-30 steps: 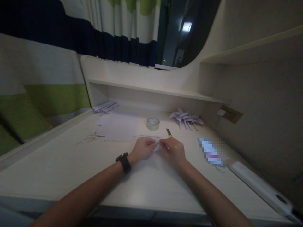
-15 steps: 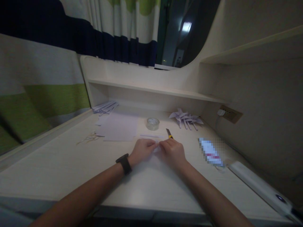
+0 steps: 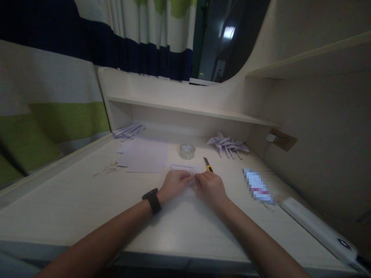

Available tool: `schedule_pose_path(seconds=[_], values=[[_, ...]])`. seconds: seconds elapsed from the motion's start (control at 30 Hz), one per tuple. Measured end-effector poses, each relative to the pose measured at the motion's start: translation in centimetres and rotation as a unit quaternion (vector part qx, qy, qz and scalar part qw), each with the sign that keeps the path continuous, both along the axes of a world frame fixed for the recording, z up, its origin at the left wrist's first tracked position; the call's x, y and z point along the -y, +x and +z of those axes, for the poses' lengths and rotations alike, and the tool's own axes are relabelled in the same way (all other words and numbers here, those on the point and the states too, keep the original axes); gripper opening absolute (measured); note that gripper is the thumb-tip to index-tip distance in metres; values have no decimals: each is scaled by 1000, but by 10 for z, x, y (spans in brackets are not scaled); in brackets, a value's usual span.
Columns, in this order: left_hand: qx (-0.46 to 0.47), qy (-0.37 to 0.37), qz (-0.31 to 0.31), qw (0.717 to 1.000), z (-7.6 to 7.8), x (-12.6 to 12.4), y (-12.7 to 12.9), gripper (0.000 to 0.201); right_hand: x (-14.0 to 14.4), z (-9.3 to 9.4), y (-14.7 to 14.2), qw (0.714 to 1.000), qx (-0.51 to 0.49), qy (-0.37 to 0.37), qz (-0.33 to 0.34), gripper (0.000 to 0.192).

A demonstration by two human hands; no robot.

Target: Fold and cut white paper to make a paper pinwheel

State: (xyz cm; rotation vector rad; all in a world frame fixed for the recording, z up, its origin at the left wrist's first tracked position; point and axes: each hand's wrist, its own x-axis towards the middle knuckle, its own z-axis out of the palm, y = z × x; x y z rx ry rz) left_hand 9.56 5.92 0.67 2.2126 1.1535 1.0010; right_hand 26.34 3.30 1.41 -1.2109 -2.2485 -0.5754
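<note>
Barely anything has shifted: my left hand [image 3: 174,184] and right hand [image 3: 211,187] have drawn slightly closer, fingertips still pinching the small paper piece [image 3: 191,180] between them, the utility knife [image 3: 208,165] just beyond my right fingers; the fold continues.

On the pale table [image 3: 72,200] in front of you, a roll of clear tape [image 3: 187,151] stands toward the back. Just right of it lies a yellow-handled utility knife [image 3: 207,165]. Flat sheets of paper [image 3: 144,156] rest to the left, with a pair of scissors [image 3: 111,168] beside them. A cluster of folded paper pinwheels [image 3: 227,144] sits at the back right, and a bundle of paper strips [image 3: 128,131] at the back left. A white bar-shaped device [image 3: 319,228] lies along the right edge. Striped curtains [image 3: 52,96] hang behind.
</note>
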Motion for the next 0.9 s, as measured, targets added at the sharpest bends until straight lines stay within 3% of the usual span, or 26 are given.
schedule_pose_path(seconds=[0.4, 0.63, 0.9], values=[[19, -8, 25, 999, -2, 1, -1, 25, 4, -7, -10, 991, -127, -52, -9, 19], [22, -5, 14, 1000, -7, 0, 0, 22, 5, -3, -13, 965, -246, -94, -8, 16], [38, -20, 34, 998, -2, -1, 0, 22, -12, -5, 5, 933, -303, -186, 50, 14]])
